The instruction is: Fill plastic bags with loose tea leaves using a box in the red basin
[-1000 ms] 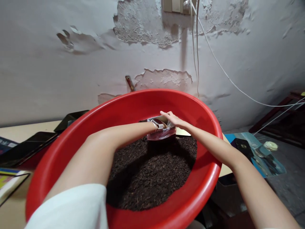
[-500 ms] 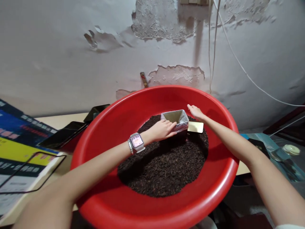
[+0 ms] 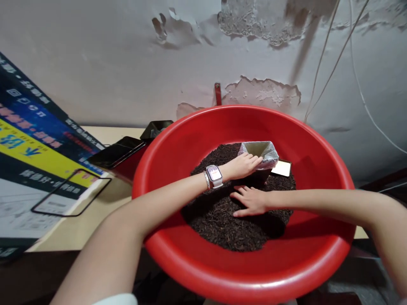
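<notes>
Peeling wall behind a desk [image 3: 95, 220] bearing a red basin [image 3: 241, 271] of dark loose tea [image 3: 222, 224]. Left hand [image 3: 243, 165] grips the lined box [image 3: 259, 151] standing in the tea; right hand [image 3: 251, 201] lies flat, fingers spread, on the tea.

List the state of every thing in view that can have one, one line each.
Red basin: upright, partly filled with dark loose tea.
Dark loose tea: heaped in the basin's middle.
Lined box: upright in the tea, open at the top.
Left hand: gripping the box's near rim.
Right hand: open, flat on the tea.
Watch: on the left wrist, screen lit.
Card: lying beside the box.
</notes>
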Motion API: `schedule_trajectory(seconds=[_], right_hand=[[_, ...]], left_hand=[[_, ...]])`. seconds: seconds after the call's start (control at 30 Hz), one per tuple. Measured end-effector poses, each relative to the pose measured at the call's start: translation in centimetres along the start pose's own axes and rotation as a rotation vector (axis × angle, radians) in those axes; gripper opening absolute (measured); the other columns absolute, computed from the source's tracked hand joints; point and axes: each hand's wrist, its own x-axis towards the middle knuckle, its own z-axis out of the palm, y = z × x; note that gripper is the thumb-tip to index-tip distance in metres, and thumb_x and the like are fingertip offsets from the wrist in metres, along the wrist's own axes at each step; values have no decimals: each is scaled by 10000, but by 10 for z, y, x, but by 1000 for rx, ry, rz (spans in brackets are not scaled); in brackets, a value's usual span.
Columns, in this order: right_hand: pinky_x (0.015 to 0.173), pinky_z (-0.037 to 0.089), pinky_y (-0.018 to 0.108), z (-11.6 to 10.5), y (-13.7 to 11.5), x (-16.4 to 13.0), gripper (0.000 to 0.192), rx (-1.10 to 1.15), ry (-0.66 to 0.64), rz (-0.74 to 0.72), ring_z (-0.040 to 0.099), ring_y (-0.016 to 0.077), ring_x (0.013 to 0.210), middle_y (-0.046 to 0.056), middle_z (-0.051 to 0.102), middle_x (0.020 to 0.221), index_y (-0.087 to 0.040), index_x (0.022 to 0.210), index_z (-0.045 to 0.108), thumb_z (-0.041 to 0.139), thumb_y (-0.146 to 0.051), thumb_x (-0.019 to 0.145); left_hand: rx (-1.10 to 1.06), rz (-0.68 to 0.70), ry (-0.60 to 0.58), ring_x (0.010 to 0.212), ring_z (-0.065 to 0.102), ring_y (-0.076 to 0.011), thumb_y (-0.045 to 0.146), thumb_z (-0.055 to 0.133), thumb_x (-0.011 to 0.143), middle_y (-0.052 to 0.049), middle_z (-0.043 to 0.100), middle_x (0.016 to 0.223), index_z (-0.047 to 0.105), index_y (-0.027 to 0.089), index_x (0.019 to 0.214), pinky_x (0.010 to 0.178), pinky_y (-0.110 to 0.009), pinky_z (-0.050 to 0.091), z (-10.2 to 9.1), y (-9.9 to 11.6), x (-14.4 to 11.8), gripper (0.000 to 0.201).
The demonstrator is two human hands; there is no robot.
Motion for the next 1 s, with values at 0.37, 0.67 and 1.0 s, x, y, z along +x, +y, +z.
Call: schedule_trajectory(seconds=[0.37,0.67,1.0], right_hand=[[880,386,440,24,1,32,575,40,182,157,478,283,1051,154,497,1142,-163,1185,475,398,-598,817],[822,427,377,23,-5,31,489,-12,189,92,513,257,1018,128,528,1103,-174,1185,494,350,-518,870],[712,470,372,8,-3,36,398,-104,62,138,603,253,854,105,617,995,-194,1114,540,354,-456,880]], left_hand=[[-61,17,18,803,573,-194,167,409,883,-92,618,904,431,81,1137,713,-306,368,-1,-2,1,269],[-77,0,26,760,574,-195,156,401,883,-78,630,908,451,101,1105,674,-314,362,2,-3,3,234],[-270,11,67,1025,514,-221,146,365,893,-148,565,1116,457,102,1132,838,-347,396,-11,5,3,260]])
